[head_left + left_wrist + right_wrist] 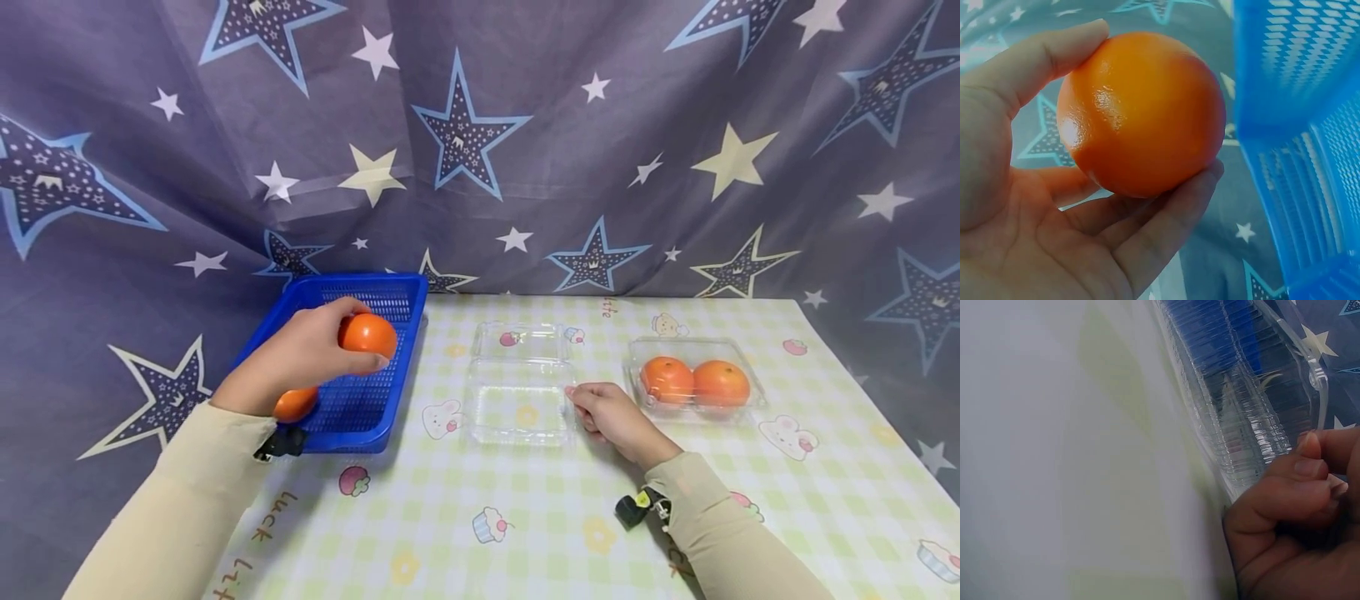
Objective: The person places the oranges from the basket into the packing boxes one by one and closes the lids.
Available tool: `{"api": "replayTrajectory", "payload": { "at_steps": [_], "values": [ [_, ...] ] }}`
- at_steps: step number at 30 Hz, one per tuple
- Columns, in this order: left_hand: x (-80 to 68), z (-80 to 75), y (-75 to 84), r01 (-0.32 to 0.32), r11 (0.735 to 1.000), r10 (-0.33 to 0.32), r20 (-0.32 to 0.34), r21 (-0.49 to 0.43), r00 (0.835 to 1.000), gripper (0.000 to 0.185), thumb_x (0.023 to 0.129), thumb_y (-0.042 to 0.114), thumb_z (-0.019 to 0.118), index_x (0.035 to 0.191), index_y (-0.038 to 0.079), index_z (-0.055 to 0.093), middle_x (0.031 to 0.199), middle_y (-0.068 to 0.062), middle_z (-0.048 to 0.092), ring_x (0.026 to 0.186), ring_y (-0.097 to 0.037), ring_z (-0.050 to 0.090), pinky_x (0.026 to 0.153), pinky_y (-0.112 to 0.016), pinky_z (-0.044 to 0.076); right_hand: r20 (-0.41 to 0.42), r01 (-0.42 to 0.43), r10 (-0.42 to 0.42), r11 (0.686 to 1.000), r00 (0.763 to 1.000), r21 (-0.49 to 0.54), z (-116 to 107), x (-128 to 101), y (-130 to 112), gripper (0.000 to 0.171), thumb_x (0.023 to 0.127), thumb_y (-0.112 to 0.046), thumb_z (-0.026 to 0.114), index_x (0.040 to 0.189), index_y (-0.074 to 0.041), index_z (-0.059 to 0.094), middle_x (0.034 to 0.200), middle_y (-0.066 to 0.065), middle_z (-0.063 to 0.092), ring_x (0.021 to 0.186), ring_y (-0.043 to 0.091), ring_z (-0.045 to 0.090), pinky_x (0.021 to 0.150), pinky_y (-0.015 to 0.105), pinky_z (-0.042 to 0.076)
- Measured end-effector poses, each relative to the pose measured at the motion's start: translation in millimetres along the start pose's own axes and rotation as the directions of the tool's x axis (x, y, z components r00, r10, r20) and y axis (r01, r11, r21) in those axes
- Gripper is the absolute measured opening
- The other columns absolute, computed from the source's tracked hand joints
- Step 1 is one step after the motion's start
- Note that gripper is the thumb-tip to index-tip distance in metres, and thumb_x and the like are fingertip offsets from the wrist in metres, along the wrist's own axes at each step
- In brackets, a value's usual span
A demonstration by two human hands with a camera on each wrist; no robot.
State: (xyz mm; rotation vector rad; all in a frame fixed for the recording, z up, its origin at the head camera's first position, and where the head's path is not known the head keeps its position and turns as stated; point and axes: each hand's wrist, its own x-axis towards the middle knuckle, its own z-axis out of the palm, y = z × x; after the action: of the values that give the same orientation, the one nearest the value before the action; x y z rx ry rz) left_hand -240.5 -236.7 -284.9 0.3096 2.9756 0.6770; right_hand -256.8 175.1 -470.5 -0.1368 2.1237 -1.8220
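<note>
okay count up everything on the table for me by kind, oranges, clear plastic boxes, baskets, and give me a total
Oranges: 4 – one in the left hand at, one in the blue basket, two in the closed clear box.
Clear plastic boxes: 2 – an open empty one touched by the right hand, a closed one.
Blue baskets: 1.
Total: 7.

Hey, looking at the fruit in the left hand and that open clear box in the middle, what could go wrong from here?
The left hand holds the orange fruit between thumb and fingers only; its glossy skin might slip over the blue basket. The empty clear box looks light, and the right hand touches just its right edge, so it may slide or tip when loaded. Its raised lid could get in the way.
</note>
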Motion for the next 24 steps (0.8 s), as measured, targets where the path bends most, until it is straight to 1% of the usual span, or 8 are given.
{"api": "replayTrajectory", "payload": {
  "at_steps": [5, 10, 14, 17, 19, 22, 24],
  "values": [
    [-3.5, 7.0, 8.9, -0.050, 0.997, 0.047, -0.053, -0.057, 0.997, 0.078, 0.082, 0.050, 0.084, 0.143, 0.016, 0.049, 0.124, -0.013, 0.065, 0.100, -0.031, 0.065, 0.081, -0.044, 0.057, 0.005, -0.004, 0.004, 1.000, 1.000, 0.003, 0.7, -0.3, 0.8, 0.042, 0.107, -0.028, 0.052, 0.071, -0.008, 0.046, 0.055, -0.005, 0.032, 0.047, 0.011, 0.028, 0.044, 0.023, 0.028],
    [-4.4, 13.7, 17.6, -0.110, 0.986, 0.096, -0.121, -0.123, 0.988, 0.074, 0.082, 0.043, 0.087, 0.142, 0.020, 0.051, 0.127, -0.011, 0.065, 0.104, -0.031, 0.065, 0.088, -0.050, 0.057, 0.002, -0.006, 0.006, 1.000, 1.000, 0.009, 1.3, -0.4, 1.2, 0.042, 0.108, -0.028, 0.051, 0.071, -0.008, 0.046, 0.056, -0.004, 0.033, 0.047, 0.011, 0.028, 0.044, 0.023, 0.029],
    [-4.1, 18.5, 27.0, -0.154, 0.975, 0.123, -0.185, -0.160, 0.975, 0.074, 0.080, 0.040, 0.089, 0.143, 0.023, 0.054, 0.131, -0.008, 0.064, 0.107, -0.031, 0.066, 0.091, -0.052, 0.057, -0.004, -0.010, 0.010, 1.000, 1.000, 0.007, 1.8, -0.9, 0.7, 0.042, 0.108, -0.028, 0.051, 0.071, -0.008, 0.046, 0.056, -0.004, 0.033, 0.047, 0.011, 0.028, 0.044, 0.023, 0.029],
    [-3.3, 23.1, 35.8, -0.188, 0.971, 0.150, -0.234, -0.148, 0.961, 0.075, 0.080, 0.040, 0.089, 0.145, 0.024, 0.055, 0.137, -0.007, 0.062, 0.111, -0.032, 0.064, 0.093, -0.055, 0.056, -0.004, -0.016, 0.016, 1.000, 1.000, 0.004, 1.8, -1.6, 0.6, 0.042, 0.108, -0.028, 0.051, 0.071, -0.008, 0.046, 0.056, -0.004, 0.033, 0.047, 0.011, 0.029, 0.044, 0.024, 0.029],
    [-2.4, 26.8, 42.3, -0.198, 0.970, 0.156, -0.263, -0.140, 0.952, 0.078, 0.079, 0.040, 0.090, 0.146, 0.024, 0.054, 0.140, -0.006, 0.061, 0.115, -0.033, 0.062, 0.095, -0.057, 0.054, -0.006, -0.020, 0.020, 1.000, 1.000, 0.005, 1.6, -1.9, 0.6, 0.042, 0.108, -0.027, 0.051, 0.071, -0.007, 0.046, 0.056, -0.004, 0.033, 0.047, 0.011, 0.029, 0.044, 0.024, 0.029],
    [-1.2, 33.2, 53.2, -0.182, 0.973, 0.132, -0.301, -0.144, 0.944, 0.083, 0.078, 0.040, 0.091, 0.148, 0.022, 0.051, 0.141, -0.006, 0.060, 0.118, -0.033, 0.060, 0.096, -0.058, 0.053, -0.006, -0.012, 0.012, 1.000, 1.000, -0.002, 1.2, -1.5, 0.8, 0.042, 0.108, -0.028, 0.051, 0.071, -0.007, 0.046, 0.056, -0.004, 0.033, 0.047, 0.011, 0.029, 0.044, 0.024, 0.029],
    [-0.1, 37.7, 60.6, -0.177, 0.972, 0.118, -0.328, -0.157, 0.937, 0.087, 0.076, 0.039, 0.092, 0.148, 0.019, 0.048, 0.139, -0.008, 0.060, 0.118, -0.034, 0.060, 0.096, -0.058, 0.053, -0.006, -0.004, 0.004, 1.000, 1.000, -0.006, 1.2, -0.9, 0.9, 0.042, 0.108, -0.028, 0.051, 0.071, -0.007, 0.046, 0.056, -0.004, 0.033, 0.047, 0.011, 0.029, 0.044, 0.024, 0.029]
  ]
}}
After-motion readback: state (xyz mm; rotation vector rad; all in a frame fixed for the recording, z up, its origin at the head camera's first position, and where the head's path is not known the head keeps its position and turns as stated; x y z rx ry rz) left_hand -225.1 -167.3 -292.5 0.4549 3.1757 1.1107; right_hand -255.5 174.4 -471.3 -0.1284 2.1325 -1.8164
